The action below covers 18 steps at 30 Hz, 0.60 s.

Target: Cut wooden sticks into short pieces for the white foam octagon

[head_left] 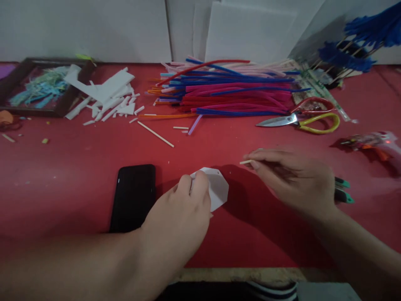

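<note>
My left hand (184, 205) grips a small white many-sided card piece (218, 188) low over the red table; a small hole or dark mark shows near its upper edge. The fingers cover the piece's left part. To the right, my right hand (291, 177) pinches a short pale wooden stick (245, 162) between thumb and fingertips, its tip pointing left. The two hands are apart. Beside my left wrist lies a black phone (133, 196). Partly hidden beneath my right hand is a tool with black and green handles (343, 190).
Scissors with red and yellow handles (297, 119) lie before a pile of coloured pipe cleaners (234, 92). A glue gun (372, 144) lies at right. White paper scraps (109, 94), a dark-framed tray (59, 110), a thin stick (156, 134) and blue fringed pieces on sticks (347, 58) surround the work area.
</note>
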Motion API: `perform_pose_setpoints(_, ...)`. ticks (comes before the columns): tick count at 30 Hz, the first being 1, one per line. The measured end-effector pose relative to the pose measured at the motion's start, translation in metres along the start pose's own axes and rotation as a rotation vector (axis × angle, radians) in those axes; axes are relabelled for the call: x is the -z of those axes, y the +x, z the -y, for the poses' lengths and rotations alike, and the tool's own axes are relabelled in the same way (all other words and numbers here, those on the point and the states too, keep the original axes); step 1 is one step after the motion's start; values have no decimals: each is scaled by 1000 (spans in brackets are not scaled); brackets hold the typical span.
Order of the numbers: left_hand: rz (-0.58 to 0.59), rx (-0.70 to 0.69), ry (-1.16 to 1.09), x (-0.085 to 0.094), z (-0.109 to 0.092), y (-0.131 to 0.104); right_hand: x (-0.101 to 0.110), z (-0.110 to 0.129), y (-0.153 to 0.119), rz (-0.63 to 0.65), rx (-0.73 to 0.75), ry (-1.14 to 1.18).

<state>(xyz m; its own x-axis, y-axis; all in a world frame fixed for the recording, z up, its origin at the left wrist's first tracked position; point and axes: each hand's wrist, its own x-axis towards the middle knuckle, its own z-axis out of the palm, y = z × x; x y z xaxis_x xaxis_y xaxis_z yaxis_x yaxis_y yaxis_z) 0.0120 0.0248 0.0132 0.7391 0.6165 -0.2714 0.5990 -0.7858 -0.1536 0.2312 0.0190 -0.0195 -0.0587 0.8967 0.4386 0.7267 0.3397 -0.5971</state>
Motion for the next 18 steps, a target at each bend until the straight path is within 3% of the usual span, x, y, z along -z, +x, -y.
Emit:
perform_pose_setpoints(3, 21, 60, -9, 5, 0, 0, -3, -1, 0, 51, -15, 41)
perform_pose_setpoints(6, -44, 51, -34, 6, 2, 0, -9, -7, -2, 85, -93, 113)
perform_pose_setpoints(9, -129, -78, -94, 1, 7, 0, -14, -13, -4, 122, -209, 266)
perform_pose_setpoints(12, -109, -192, -142, -3, 11, 1, -15, -12, -4, 132, -242, 309)
perform_pose_setpoints(18, -128, -125, -38, -8, -2, -3, -19, -6, -5, 93, -280, 451)
